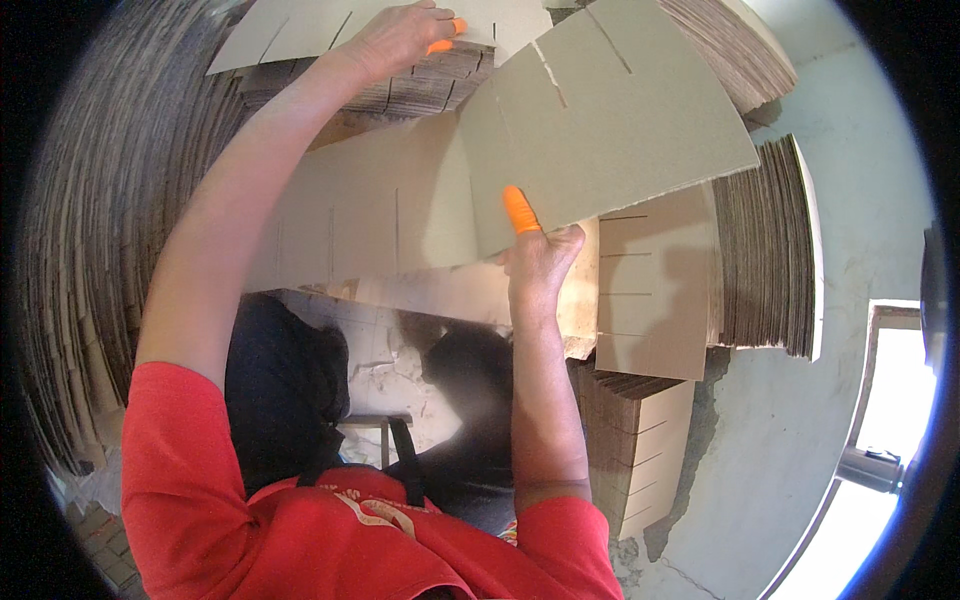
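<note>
My right hand (540, 245) is closed on the near edge of a grey cardboard sheet (630, 120) with slots cut in its far edge. An orange finger cover lies against the sheet's face, and the sheet is raised and tilted. Farther off, my left hand (410, 38) has its fingers curled at a pale slotted cardboard sheet (300, 30) on top of a stack (420, 80). Two of its fingers wear orange covers. Between my arms, another slotted cardboard sheet (350, 210) meets the raised sheet along a fold or edge; I cannot tell which.
A tall mass of stacked cardboard (90, 230) fills the left side. On the right are more cardboard stacks (765, 255), a slotted sheet (650, 290) and a lower stack (640, 450) by the wall (760, 450). Below my arms are my dark-clad legs (280, 380) and a small stool (385, 425).
</note>
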`<state>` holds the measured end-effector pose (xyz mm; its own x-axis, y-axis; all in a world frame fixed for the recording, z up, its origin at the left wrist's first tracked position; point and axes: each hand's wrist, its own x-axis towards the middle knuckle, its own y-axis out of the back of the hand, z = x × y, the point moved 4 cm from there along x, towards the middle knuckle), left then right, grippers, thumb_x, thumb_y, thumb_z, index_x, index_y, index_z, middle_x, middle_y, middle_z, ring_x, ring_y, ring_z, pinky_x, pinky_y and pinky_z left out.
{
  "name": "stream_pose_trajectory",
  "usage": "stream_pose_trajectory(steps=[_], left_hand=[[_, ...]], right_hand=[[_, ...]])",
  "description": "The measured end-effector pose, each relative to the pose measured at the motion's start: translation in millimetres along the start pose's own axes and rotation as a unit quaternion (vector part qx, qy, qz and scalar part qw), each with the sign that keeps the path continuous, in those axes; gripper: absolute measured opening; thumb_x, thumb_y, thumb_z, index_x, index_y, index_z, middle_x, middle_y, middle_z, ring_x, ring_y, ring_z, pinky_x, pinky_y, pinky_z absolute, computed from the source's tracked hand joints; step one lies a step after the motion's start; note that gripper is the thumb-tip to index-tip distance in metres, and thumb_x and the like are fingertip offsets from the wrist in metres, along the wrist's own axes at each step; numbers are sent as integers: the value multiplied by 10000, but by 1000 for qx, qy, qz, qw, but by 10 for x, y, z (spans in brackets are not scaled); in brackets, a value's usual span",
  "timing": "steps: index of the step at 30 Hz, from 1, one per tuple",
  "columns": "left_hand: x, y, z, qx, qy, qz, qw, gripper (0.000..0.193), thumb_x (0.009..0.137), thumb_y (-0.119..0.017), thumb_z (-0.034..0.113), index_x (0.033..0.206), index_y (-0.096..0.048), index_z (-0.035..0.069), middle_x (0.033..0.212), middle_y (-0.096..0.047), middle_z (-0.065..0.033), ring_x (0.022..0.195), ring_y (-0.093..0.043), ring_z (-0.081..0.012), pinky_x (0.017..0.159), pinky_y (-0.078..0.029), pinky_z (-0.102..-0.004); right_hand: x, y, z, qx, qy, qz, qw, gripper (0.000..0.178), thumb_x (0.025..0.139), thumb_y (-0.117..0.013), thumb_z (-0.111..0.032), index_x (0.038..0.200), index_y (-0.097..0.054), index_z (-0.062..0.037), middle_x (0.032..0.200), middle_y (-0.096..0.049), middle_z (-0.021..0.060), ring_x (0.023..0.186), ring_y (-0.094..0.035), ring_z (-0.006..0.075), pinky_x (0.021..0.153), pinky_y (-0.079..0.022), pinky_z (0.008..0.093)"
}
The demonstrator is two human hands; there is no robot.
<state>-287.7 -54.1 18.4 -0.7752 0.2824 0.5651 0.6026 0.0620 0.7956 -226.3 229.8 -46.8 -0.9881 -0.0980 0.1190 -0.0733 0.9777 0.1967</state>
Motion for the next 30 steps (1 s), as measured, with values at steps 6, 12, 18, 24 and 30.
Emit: stream_pose_trajectory(steps=[6, 12, 18, 24, 30], left_hand=[[-2, 74, 246, 119, -19, -129, 984, 376, 834, -563, 42, 1196, -530, -57, 1035, -595, -144, 937, -637, -262, 723, -591, -335], [-130, 205, 488, 63, 23, -138, 988, 354, 809, -586, 34, 1133, -546, -103, 1043, -581, -177, 921, -643, -275, 709, -597, -330], [-226, 311, 518, 110, -21, -106, 988, 369, 765, -621, 43, 1101, -595, -108, 1127, -591, -196, 986, -634, -254, 698, -607, -302], [-360, 595, 1197, 103, -135, -95, 981, 314, 750, -630, 56, 1021, -646, -101, 1155, -602, -201, 960, -630, -220, 682, -606, -280], [-522, 688, 1365, 92, -153, -112, 977, 302, 737, -639, 101, 966, -686, -91, 1126, -630, -219, 941, -636, -230, 646, -591, -240]], right_hand=[[-49, 30, -130, 52, -41, 19, 998, 281, 774, -781, 22, 688, -529, 113, 590, -587, 120, 407, -488, 130, 304, -451, 280], [-34, 74, -156, 54, -61, 14, 997, 224, 768, -754, 60, 749, -545, 140, 671, -622, 148, 417, -509, 131, 298, -454, 274], [-56, 26, -188, 130, -29, 9, 991, 158, 781, -761, 39, 824, -627, 110, 702, -640, 105, 435, -505, 128, 308, -462, 271], [97, 98, -103, 11, 69, -19, 997, 140, 813, -567, 118, 910, -642, 50, 761, -651, 97, 448, -536, 114, 336, -426, 262], [126, 321, -587, 17, 121, -40, 992, 129, 794, -520, 131, 784, -618, 47, 598, -570, 63, 378, -461, 92, 344, -329, 250]])
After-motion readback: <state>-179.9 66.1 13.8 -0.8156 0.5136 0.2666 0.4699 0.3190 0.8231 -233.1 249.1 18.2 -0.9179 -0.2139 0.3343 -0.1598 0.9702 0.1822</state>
